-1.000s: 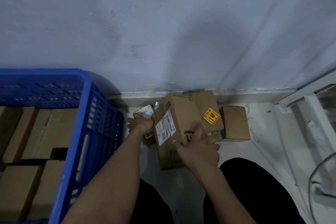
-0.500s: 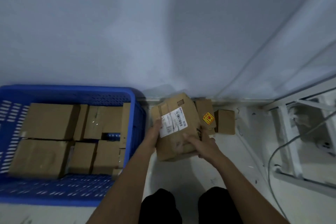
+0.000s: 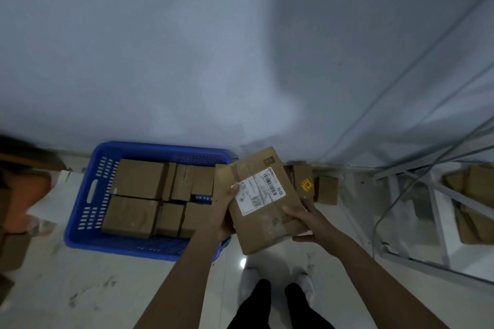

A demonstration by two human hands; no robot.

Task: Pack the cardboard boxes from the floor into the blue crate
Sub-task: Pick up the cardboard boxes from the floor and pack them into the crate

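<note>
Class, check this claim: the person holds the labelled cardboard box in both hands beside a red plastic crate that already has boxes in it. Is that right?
One detail is wrong: the plastic crate is blue, not red. The head view shows the left hand and right hand holding the labelled cardboard box beside it, with brown boxes already inside.

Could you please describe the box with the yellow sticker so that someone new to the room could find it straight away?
Start at the blue crate by the wall and look to its right, past the box held in both hands. On the floor against the wall stands the box with the yellow sticker. Its plain neighbour further right has no sticker.
</note>
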